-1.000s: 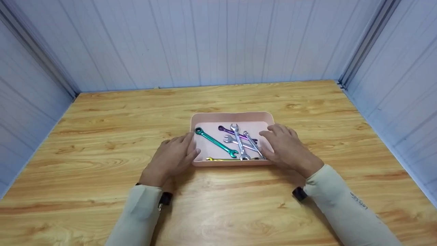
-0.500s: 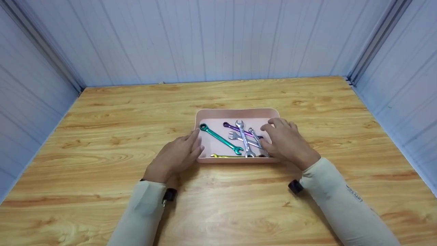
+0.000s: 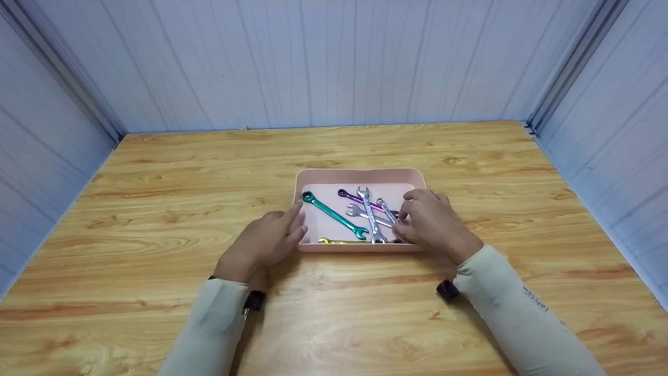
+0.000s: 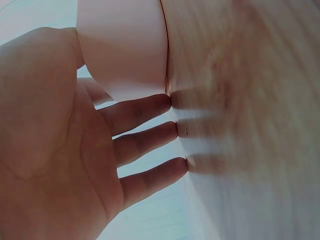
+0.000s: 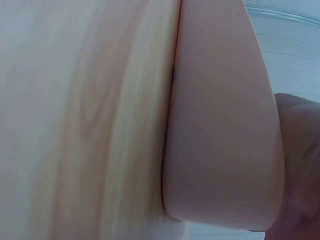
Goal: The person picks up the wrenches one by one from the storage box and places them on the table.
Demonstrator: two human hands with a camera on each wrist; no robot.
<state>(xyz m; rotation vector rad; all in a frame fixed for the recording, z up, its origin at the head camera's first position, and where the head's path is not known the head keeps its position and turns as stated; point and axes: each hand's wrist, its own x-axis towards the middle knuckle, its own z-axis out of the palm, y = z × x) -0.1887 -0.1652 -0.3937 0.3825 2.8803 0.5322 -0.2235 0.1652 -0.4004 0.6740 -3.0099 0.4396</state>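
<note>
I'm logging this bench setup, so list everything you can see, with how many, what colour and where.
tray: one, pink, centre of the table.
green wrench: one, teal green, lying diagonally in the tray's left half.
purple wrench: one, purple, far side of the tray, under the silver ones.
silver wrenches: three, chrome, crossed in the tray's right half.
yellow wrench: one, yellow, along the tray's near wall.
table: one, light wood, walled by pale panels.
left hand: fingers straight, at the tray's left side.
right hand: over the tray's right edge, fingertips at the silver wrenches; grip unclear.
</note>
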